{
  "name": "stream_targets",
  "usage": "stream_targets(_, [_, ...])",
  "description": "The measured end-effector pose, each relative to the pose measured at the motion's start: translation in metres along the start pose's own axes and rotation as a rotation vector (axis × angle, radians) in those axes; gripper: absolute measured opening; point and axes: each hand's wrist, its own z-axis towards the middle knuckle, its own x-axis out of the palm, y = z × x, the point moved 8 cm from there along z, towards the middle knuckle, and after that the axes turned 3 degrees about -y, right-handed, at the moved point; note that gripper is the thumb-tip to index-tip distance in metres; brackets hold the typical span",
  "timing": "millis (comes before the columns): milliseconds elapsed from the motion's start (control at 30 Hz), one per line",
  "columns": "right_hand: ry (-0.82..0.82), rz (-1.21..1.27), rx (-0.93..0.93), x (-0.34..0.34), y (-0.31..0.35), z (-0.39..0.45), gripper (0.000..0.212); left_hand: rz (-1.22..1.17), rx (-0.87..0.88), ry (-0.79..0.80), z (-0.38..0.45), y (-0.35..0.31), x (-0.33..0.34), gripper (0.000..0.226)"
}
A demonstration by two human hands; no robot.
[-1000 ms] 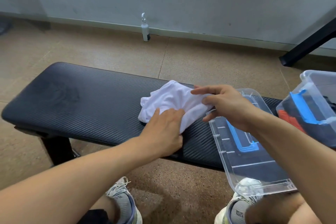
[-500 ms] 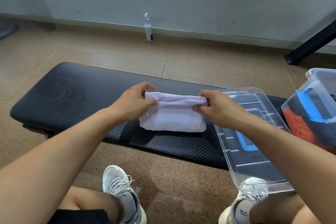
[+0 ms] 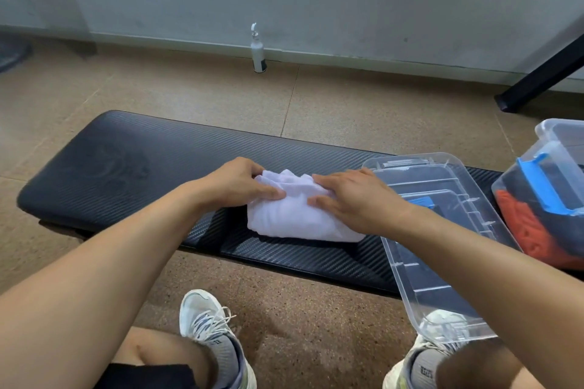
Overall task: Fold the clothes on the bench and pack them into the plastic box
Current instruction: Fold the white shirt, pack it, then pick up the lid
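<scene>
A white garment (image 3: 294,215) lies folded into a small bundle on the black padded bench (image 3: 126,167). My left hand (image 3: 240,183) grips its left end, with the thumb lying across the top of the cloth. My right hand (image 3: 350,196) lies over its right end with the fingers curled onto the fabric. At the right edge stands the clear plastic box (image 3: 556,142) with a blue handle (image 3: 537,183); folded orange and dark clothes (image 3: 524,230) show through its wall.
The box's clear lid (image 3: 442,262) lies upside down on the bench's right part and overhangs the near edge. A small white bottle (image 3: 257,52) stands by the wall. A black slanted leg (image 3: 543,73) is at the far right. My shoes (image 3: 211,335) rest on the floor.
The loose white garment has been folded over into a compact bundle. Both hands moved from pinching its far edge to lying on its two ends.
</scene>
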Motion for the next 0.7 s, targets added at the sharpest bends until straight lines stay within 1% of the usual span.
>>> stream_targets(67, [0.050,-0.024,0.019,0.001,-0.003,-0.001,0.067,0.093,0.046,0.100,-0.003,-0.008,0.009,0.036])
stream_targets(167, [0.089,-0.051,-0.007,0.004,-0.002,-0.003,0.073,0.110,0.101,0.165,-0.007,-0.018,0.017,0.023])
stream_targets(233, [0.111,-0.006,-0.024,0.008,0.000,-0.003,0.068,0.104,0.146,0.153,-0.009,-0.025,0.017,0.016])
stream_targets(300, [0.120,0.116,-0.045,0.010,0.003,-0.004,0.059,0.091,0.205,0.135,-0.010,-0.032,0.015,0.015])
stream_targets(333, [0.125,0.178,-0.049,0.010,0.005,-0.005,0.060,0.079,0.231,0.126,-0.011,-0.034,0.015,0.015])
stream_targets(367, [0.123,0.221,-0.053,0.009,0.007,-0.006,0.062,0.069,0.255,0.113,-0.012,-0.037,0.015,0.017])
stream_targets(400, [0.114,0.237,-0.063,0.007,0.009,-0.007,0.057,0.061,0.278,0.092,-0.014,-0.038,0.015,0.018])
stream_targets(467, [0.082,0.254,-0.057,0.006,0.011,-0.010,0.037,0.038,0.314,0.033,-0.017,-0.042,0.013,0.022])
stream_targets(500, [0.058,0.266,-0.033,0.006,0.010,-0.011,0.033,0.012,0.325,0.001,-0.018,-0.042,0.011,0.025])
stream_targets(600, [-0.018,0.296,0.017,0.004,0.009,-0.014,0.027,-0.063,0.340,-0.069,-0.024,-0.044,0.005,0.038])
stream_targets(700, [-0.076,0.334,0.052,-0.005,0.008,-0.018,0.022,-0.064,0.396,-0.203,-0.032,-0.052,-0.008,0.046])
